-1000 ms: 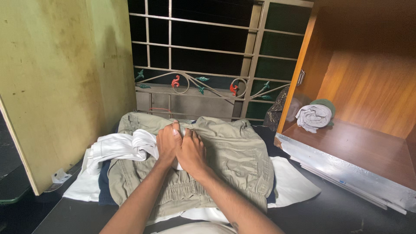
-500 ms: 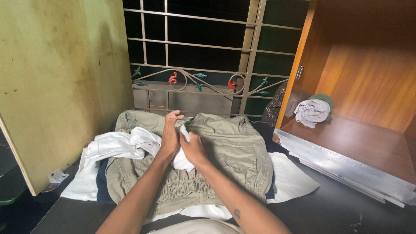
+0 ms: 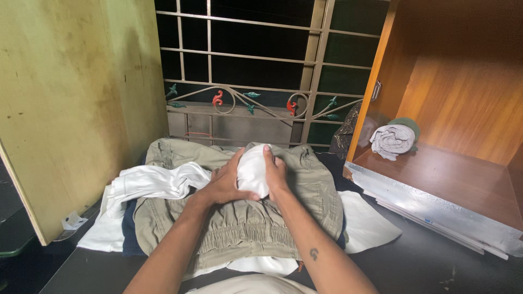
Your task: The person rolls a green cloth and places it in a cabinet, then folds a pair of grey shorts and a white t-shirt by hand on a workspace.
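**Both hands closed round a white bundle**

Partly, the scene was hidden: the white cloth bundle (image 3: 253,170) showed only its top and middle, its sides covered by the person's palms, so what kind of garment it was could not be made out. Beyond the window grille (image 3: 245,71) there was only darkness. A dark blue garment (image 3: 128,234) peeked out at the pile's left edge, mostly buried.

The left hand (image 3: 223,182) cupped the bundle from the left, fingers wrapped under and around it. The right hand (image 3: 276,173) pressed against its right side, fingers curled over the top. Both forearms reached forward from the bottom edge, converging at the bundle.

The bundle sat above the olive trousers (image 3: 239,223), which lay spread over a white shirt (image 3: 147,182) on the dark bench (image 3: 436,267). In the wooden cupboard (image 3: 463,163) at right lay a rolled grey cloth (image 3: 391,139).
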